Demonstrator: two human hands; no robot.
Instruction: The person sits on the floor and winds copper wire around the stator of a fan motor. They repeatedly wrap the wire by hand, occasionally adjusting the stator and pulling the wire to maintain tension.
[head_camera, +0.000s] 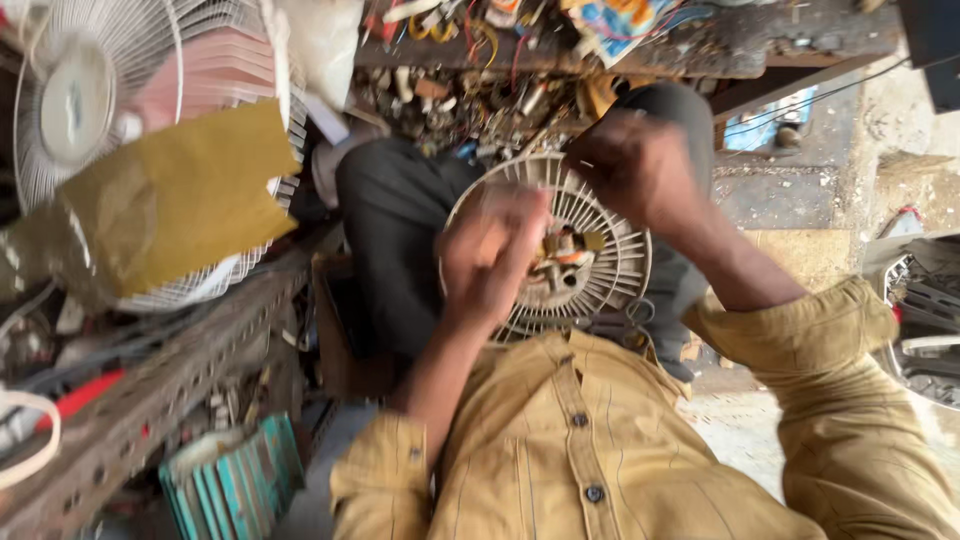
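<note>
A round white ribbed fan housing (612, 268) rests on my lap, against my dark trousers (395, 230). Small yellow and orange parts (568, 252) sit in its middle. My right hand (635, 165) is closed over its upper rim. My left hand (488, 255) lies over the housing's left side with the fingers curled toward the middle parts. That hand is blurred, so its grip is unclear. Both arms wear yellow shirt sleeves.
A white fan grille (75, 95) stands at the upper left with a brown paper sheet (185, 200) hanging over it. A perforated metal bar (165, 385) and a teal ribbed block (240, 485) lie at the lower left. Wires and scrap parts (470, 70) crowd a wooden bench at the top.
</note>
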